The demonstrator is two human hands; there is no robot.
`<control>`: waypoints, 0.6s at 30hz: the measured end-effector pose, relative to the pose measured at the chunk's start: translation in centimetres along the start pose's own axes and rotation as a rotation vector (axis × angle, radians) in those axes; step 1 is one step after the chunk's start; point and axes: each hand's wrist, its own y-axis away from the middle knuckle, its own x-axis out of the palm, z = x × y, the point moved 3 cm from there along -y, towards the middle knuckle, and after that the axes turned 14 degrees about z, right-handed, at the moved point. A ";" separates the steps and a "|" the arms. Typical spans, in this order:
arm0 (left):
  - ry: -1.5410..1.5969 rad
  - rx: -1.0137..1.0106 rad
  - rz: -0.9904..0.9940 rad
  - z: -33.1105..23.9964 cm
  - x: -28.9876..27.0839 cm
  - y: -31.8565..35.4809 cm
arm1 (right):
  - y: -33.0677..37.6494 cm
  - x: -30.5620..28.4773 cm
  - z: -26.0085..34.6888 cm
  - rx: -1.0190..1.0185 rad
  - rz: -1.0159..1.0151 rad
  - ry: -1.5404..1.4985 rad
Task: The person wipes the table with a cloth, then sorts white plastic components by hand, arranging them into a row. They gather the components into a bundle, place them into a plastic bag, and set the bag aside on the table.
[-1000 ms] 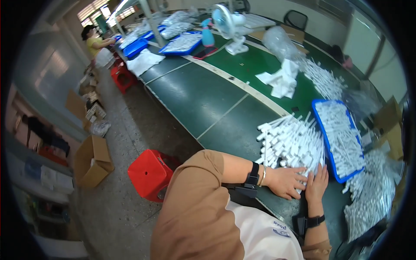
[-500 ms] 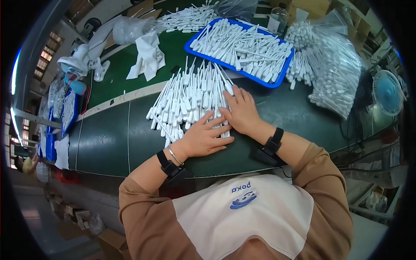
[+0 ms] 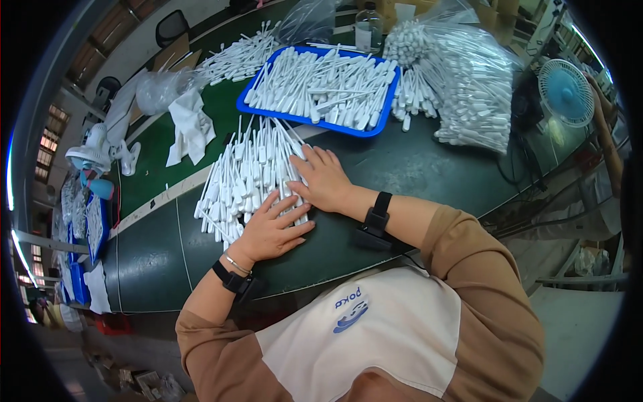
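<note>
A loose pile of white plastic sticks lies on the dark green table in front of me. My left hand rests flat on the near edge of the pile, fingers spread. My right hand lies palm down on the pile's right side, fingers apart. Neither hand grips anything. Just behind the pile, a blue tray is filled with the same white sticks. Both wrists wear black bands.
Clear bags packed with white sticks lie at the right. A white cloth and a crumpled clear bag are at the left. A small teal fan stands far right, a white fan far left. More blue trays sit along the left.
The view has swung from the workshop aisle to straight down over the table. My hands stay on the stick pile, both flat, shifted only slightly.
</note>
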 end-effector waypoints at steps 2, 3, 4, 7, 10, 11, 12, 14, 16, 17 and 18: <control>0.012 -0.005 0.016 0.0 0.4 -0.3 | 0.5 0.2 -0.4 -0.008 0.004 -0.024; 0.016 -0.024 0.031 -0.2 0.2 0.1 | 0.5 0.1 -0.5 -0.019 0.010 -0.034; 0.018 -0.042 0.038 -0.1 0.1 0.0 | 0.6 -0.4 -1.2 -0.022 -0.011 -0.034; 0.007 0.013 0.017 0.6 0.0 -1.3 | 0.7 -1.4 -3.2 -0.058 -0.071 -0.026; -0.019 -0.023 0.021 1.3 -0.1 -0.8 | 0.4 -2.7 -4.1 -0.103 -0.074 -0.076; -0.040 -0.035 0.020 1.1 -0.3 -0.1 | 0.5 -3.3 -3.7 -0.124 -0.051 -0.107; -0.030 -0.048 0.000 0.7 -0.2 1.1 | 0.3 -3.5 -2.8 -0.173 -0.037 -0.150; 0.033 -0.049 -0.047 0.4 1.7 1.5 | 1.6 -2.9 -3.9 -0.187 0.014 -0.117; 0.100 -0.030 -0.091 -0.8 2.3 0.7 | 2.8 -3.2 -5.1 -0.199 0.094 -0.112; 0.082 -0.009 -0.140 -1.1 3.1 0.0 | 3.6 -3.0 -6.5 -0.219 0.082 -0.031; 0.052 -0.019 -0.148 -1.3 3.5 -0.3 | 4.1 -2.6 -7.4 -0.215 0.118 0.020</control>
